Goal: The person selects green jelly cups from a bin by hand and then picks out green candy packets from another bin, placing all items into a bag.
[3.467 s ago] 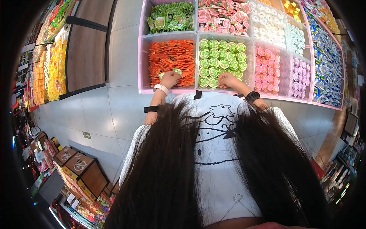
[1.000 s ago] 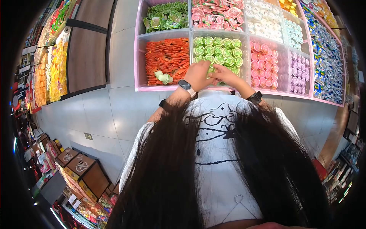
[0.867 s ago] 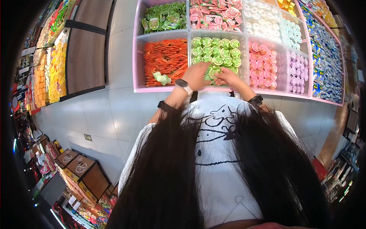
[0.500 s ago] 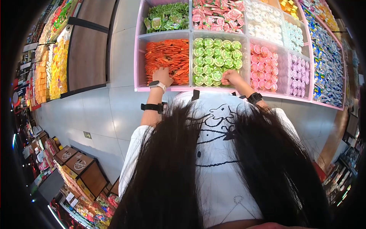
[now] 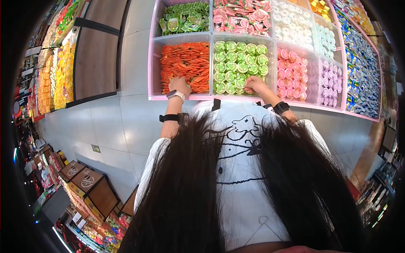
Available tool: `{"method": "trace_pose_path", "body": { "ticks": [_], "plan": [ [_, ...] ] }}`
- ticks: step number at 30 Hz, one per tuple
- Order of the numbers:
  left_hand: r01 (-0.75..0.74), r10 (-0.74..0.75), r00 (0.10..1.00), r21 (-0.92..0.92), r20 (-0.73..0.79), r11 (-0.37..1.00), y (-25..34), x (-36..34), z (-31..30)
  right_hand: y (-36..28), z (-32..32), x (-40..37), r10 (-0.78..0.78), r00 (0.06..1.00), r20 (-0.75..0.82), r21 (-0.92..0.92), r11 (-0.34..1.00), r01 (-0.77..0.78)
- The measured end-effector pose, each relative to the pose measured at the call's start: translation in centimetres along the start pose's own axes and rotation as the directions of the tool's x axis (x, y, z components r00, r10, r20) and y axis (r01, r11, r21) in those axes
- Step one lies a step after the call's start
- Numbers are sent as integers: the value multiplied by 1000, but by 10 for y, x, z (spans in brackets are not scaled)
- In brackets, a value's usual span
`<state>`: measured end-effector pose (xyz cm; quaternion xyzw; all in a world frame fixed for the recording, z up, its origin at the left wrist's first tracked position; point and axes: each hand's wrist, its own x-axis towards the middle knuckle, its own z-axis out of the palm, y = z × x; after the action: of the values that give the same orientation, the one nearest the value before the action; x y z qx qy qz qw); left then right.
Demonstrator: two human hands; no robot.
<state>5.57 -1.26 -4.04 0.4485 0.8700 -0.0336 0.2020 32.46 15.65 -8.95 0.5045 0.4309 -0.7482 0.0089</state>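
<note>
My left hand (image 5: 180, 85) lies on the front edge of a heap of thin red-orange packets (image 5: 185, 61), fingers bent down over them and apart, with the tips partly hidden. On its wrist are a watch with a pale strap and, higher up, a black band. My right hand (image 5: 256, 84) is closed in a pinch at the front of the small cups with green-and-white lids (image 5: 241, 66). Its fingertips are beside a front cup, and I cannot make out what is between them. A black band (image 5: 281, 108) circles the right wrist.
Pink-edged clear bins (image 5: 213, 63) divide the goods. Behind are green packets (image 5: 183, 19), pink packets (image 5: 242, 19) and white pieces (image 5: 292, 25). To the right stand pink cups (image 5: 291, 74), purple cups (image 5: 330, 84) and blue-wrapped sweets (image 5: 362, 67). A wooden-topped display (image 5: 99, 55) stands left.
My left hand has shifted slightly right and down on the red-orange packets. The right hand stays near the front green-lidded cups, its fingers moved only a little.
</note>
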Motion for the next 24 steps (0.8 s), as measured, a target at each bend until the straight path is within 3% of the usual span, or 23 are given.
{"method": "trace_pose_path", "body": {
  "ticks": [2, 11, 24],
  "plan": [
    [17, -17, 1000, -1, 17, 1000, -1, 4, 3, 0, -2, 0, 6, 999, -42, 59, 998, -3],
    [37, -37, 999, 10, 16, 999, 0, 6, 5, -2, 1, 7, 5, 995, -102, -8, 1000, -6],
    [29, -30, 999, 47, 11, 998, 1, 6, 3, -9, 1, 1, 58, 996, -69, 152, 987, -47]
  ]
}}
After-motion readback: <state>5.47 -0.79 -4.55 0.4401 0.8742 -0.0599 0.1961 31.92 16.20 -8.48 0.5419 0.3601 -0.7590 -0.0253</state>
